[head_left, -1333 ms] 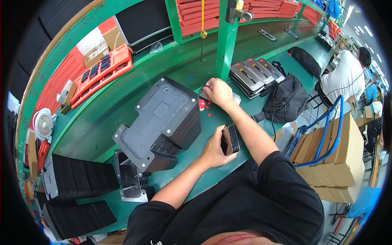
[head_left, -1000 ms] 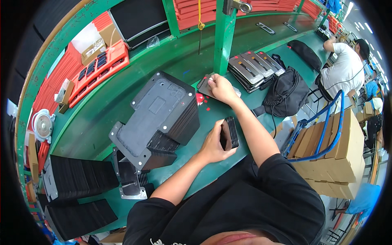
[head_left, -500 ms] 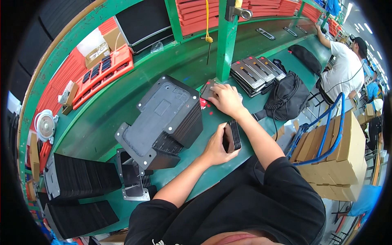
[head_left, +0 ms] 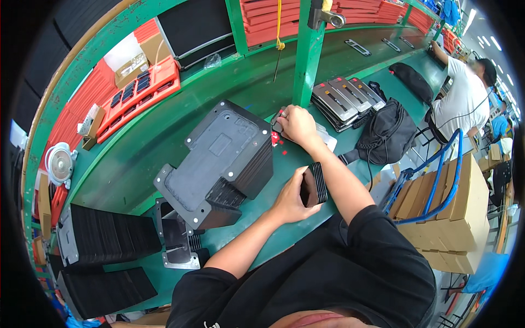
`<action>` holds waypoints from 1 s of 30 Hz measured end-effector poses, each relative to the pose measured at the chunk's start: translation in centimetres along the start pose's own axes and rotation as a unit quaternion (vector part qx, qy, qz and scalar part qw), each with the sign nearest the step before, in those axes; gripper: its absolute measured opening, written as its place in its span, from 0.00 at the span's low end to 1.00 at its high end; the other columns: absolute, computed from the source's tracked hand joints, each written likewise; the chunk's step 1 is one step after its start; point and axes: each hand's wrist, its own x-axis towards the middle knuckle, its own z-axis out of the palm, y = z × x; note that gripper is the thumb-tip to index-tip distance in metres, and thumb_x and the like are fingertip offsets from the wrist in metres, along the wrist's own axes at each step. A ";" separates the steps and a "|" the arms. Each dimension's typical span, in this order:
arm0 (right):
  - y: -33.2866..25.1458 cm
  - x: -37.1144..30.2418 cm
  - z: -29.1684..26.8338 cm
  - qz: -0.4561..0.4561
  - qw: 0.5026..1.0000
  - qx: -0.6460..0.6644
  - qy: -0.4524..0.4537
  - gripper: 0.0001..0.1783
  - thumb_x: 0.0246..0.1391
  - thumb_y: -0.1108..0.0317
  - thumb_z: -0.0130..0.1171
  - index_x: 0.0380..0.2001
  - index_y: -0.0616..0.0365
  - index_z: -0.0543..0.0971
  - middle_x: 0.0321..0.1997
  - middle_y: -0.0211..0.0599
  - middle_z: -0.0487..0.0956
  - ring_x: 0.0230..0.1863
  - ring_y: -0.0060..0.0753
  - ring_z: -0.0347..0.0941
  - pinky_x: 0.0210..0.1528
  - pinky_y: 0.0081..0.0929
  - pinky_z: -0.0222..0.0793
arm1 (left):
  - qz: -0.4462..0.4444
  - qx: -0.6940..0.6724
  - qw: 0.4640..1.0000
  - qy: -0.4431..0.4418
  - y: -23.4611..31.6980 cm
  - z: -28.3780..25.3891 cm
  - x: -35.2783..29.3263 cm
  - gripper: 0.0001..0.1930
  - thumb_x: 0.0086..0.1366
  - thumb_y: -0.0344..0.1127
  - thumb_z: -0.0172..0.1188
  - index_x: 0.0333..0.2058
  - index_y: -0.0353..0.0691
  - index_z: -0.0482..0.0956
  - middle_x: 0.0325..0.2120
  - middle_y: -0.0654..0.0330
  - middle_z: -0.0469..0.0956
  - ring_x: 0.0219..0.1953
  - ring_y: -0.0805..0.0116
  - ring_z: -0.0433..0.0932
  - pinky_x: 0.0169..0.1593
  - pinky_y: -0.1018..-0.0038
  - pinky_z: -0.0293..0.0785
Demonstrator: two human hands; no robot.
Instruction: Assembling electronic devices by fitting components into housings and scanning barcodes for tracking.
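My left hand (head_left: 292, 201) grips a stack of thin black phone-sized panels (head_left: 318, 183) with rounded corners, standing on edge near the front of the green bench. Further away, my right hand (head_left: 301, 126) is closed, its fingers curled at a small dark piece (head_left: 276, 121); what they pinch is hidden. Small red bits (head_left: 275, 139) lie on the bench beside it. A pale flat item (head_left: 328, 138) shows partly from under my right wrist. Left of my hands rises a tall stack of dark grey shaped plates (head_left: 219, 145) with round silver spots at their corners.
Grey flat panels (head_left: 336, 101) are piled beyond my right hand, next to a black bag (head_left: 386, 131). A green post (head_left: 306, 65) rises behind. More black plates (head_left: 115, 235) stand at left. Cartons (head_left: 443, 218) on a blue-handled cart are at right, near a seated person (head_left: 462, 98).
My right hand's fingers, spread over a flat grey piece before, are now curled in at the small dark piece. My left hand still holds the black stack in nearly the same place.
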 end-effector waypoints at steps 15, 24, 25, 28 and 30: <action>0.2 2.7 0.0 0.073 0.996 0.012 -0.058 0.15 0.59 0.54 0.65 0.38 0.55 0.83 0.34 0.48 0.86 0.42 0.53 0.84 0.43 0.48 0.78 | 0.016 0.007 1.000 0.010 0.4 -0.1 0.2 0.41 0.50 0.37 0.79 0.57 0.37 0.61 0.33 0.60 0.68 0.32 0.66 0.70 0.37 0.69 0.70; -0.9 2.9 0.8 0.100 0.994 -0.040 -0.029 0.14 0.59 0.55 0.66 0.35 0.55 0.83 0.34 0.47 0.86 0.40 0.53 0.84 0.42 0.47 0.79 | 0.021 0.027 0.999 0.015 0.3 0.0 0.1 0.43 0.49 0.37 0.79 0.58 0.37 0.60 0.33 0.59 0.68 0.32 0.65 0.70 0.38 0.69 0.70; -0.8 3.1 1.0 0.097 0.993 -0.059 -0.045 0.14 0.60 0.55 0.65 0.35 0.57 0.82 0.33 0.48 0.86 0.39 0.54 0.84 0.42 0.47 0.79 | 0.023 0.032 0.999 0.019 0.3 0.1 0.1 0.43 0.49 0.37 0.79 0.59 0.37 0.60 0.34 0.59 0.68 0.32 0.65 0.70 0.38 0.69 0.71; 0.1 3.2 1.6 0.091 0.992 -0.070 -0.053 0.15 0.61 0.56 0.63 0.35 0.59 0.81 0.33 0.49 0.86 0.39 0.55 0.84 0.42 0.48 0.79 | 0.012 0.022 1.000 0.004 0.6 -0.2 0.4 0.43 0.49 0.37 0.79 0.59 0.37 0.60 0.34 0.58 0.69 0.33 0.64 0.71 0.38 0.68 0.71; 0.3 3.2 1.7 0.079 0.994 -0.056 -0.042 0.16 0.64 0.56 0.60 0.35 0.61 0.79 0.33 0.50 0.85 0.40 0.57 0.84 0.42 0.49 0.79 | 0.008 0.017 1.000 -0.001 0.6 -0.2 0.4 0.43 0.49 0.37 0.79 0.59 0.37 0.60 0.34 0.58 0.69 0.33 0.64 0.71 0.38 0.68 0.71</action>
